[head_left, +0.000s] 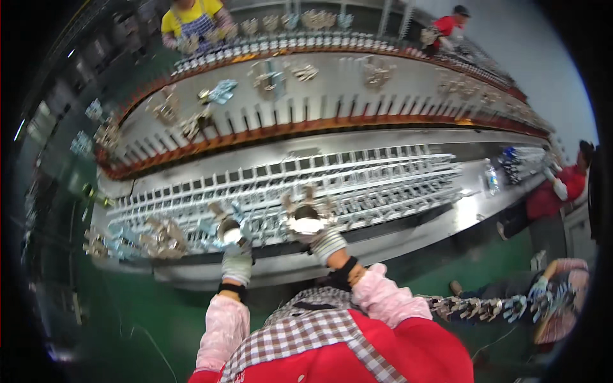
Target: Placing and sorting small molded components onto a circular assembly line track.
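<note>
My left hand (237, 267), in a whitish glove with a black wristband, grips a shiny metal part with prongs round a bright open middle (217, 210) from below. A larger metal part of the same kind (290, 205), with prongs standing up round its rim, is held in my gloved right hand (327, 244). Both parts are above the near edge of a long metal rack (357, 207) with rows of slots. Motion blurs the parts, and my fingers are partly hidden behind them.
More pronged metal parts (163, 239) lie left of my hands. Beyond the rack runs a brown conveyor track (287, 129) with upright pins. A clear bottle (491, 179) stands at right. Co-workers are across the line (198, 25), at right (568, 185) and at lower right (565, 287).
</note>
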Demonstrator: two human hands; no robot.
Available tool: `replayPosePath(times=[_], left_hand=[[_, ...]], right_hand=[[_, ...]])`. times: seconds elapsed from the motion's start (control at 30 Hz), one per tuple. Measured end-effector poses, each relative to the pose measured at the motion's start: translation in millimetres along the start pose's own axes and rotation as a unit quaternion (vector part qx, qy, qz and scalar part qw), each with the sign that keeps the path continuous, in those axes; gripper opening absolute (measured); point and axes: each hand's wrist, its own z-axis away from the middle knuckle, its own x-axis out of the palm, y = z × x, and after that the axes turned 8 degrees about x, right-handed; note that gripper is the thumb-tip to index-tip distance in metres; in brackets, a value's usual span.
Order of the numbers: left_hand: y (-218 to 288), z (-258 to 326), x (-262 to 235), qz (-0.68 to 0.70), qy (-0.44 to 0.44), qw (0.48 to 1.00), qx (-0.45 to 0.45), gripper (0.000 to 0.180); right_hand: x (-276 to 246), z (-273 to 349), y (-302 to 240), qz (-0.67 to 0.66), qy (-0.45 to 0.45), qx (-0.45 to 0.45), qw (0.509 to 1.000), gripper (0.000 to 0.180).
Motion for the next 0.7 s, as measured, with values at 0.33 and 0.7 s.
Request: replayPosePath(times=[0.33, 0.7], left_hand=[[-5, -2, 1, -0.110, -0.103, 0.988, -0.026, 0.039], [-10, 15, 64, 0.024, 0.083, 0.979, -0.182, 0.030]], right_hand=[[1, 2, 2, -0.049, -0.055, 0.034, 0.997, 0.035], [-232, -41, 103, -0.297, -0.066, 0.056, 0.951, 0.036]])
